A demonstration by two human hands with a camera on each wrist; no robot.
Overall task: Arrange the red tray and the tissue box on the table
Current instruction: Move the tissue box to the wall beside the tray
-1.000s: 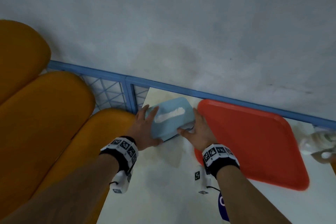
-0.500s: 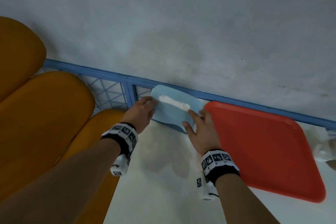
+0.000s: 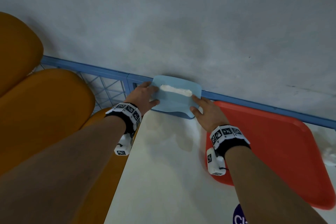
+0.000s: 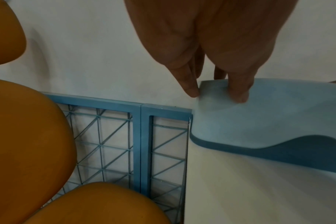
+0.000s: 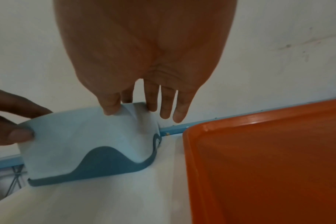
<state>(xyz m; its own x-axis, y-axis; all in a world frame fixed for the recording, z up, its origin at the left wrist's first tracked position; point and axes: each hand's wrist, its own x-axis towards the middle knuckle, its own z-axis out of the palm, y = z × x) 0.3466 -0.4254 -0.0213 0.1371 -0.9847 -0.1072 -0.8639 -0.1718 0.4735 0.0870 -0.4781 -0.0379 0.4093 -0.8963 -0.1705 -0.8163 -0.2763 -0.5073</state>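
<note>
White table (image 3: 163, 178) against the wall, so I'm parking the tissue box (image 3: 174, 102) in the back left corner. Left hand (image 3: 143, 96) and right hand (image 3: 205, 112) pinch its ends (steadier), red tray (image 3: 272, 151) just beside it.

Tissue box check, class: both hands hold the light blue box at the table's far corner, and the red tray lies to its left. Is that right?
Not quite. Both hands, left and right, do hold the tissue box at the table's far corner, but the red tray lies to its right, as the head view shows.
</note>
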